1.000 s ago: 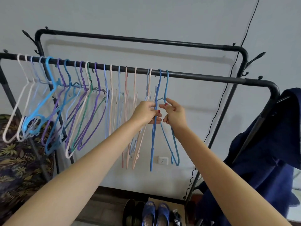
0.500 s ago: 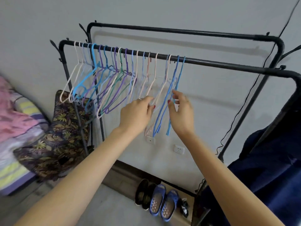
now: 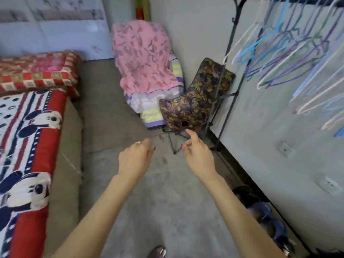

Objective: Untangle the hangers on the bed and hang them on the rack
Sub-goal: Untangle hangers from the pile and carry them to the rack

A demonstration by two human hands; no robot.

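Several plastic hangers [image 3: 290,53] in blue, purple, white and pink hang blurred on the black rack [image 3: 229,40] at the upper right. My left hand [image 3: 135,159] and my right hand [image 3: 198,153] are stretched out over the grey floor, well left of and below the rack. Both hands hold nothing and their fingers are loosely spread. The bed [image 3: 68,138] with a red, white and blue patterned blanket [image 3: 28,146] fills the left side. No hangers show on the part of the bed in view.
A pile of pink and striped bedding [image 3: 147,67] and a dark floral cushion [image 3: 195,101] sit in the far corner by the rack's legs. Shoes [image 3: 266,216] lie along the wall at the lower right. My foot [image 3: 157,252] shows at the bottom.
Both hands have let go of the blue hangers on the rack and dropped away. My view has swung left and down, from the rack toward the floor and the bed.
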